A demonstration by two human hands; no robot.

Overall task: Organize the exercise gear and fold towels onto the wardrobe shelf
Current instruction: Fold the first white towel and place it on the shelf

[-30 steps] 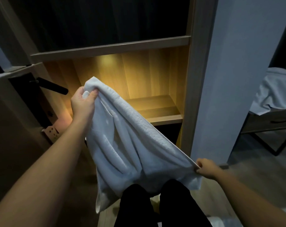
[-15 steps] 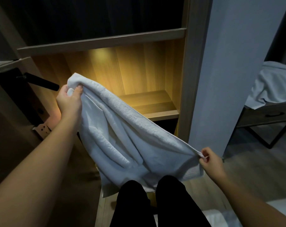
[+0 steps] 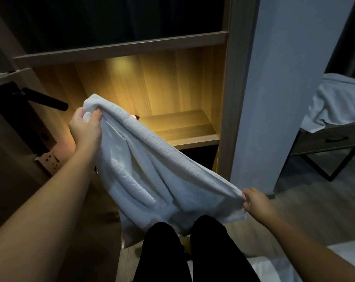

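Observation:
A white towel (image 3: 158, 180) hangs stretched between my two hands in front of the open wardrobe. My left hand (image 3: 86, 129) grips its upper left corner, held high near the lit shelf. My right hand (image 3: 254, 202) pinches the lower right corner, low and closer to my body. The cloth sags in folds between them, down over my black-clad legs (image 3: 182, 251). Behind it, the wooden wardrobe shelf (image 3: 193, 137) glows under a warm light; a small reddish thing shows just above the towel's edge.
A dark door handle (image 3: 46, 100) juts out on the open door at left. A grey wall panel (image 3: 274, 98) stands right of the wardrobe. Another white cloth (image 3: 339, 102) lies on a drawer table at far right. White bedding (image 3: 284, 267) shows at bottom right.
The view shifted slightly. My right hand has changed its hold on the towel corner and now pinches it a little farther out; the left hand keeps its grip at about the same height.

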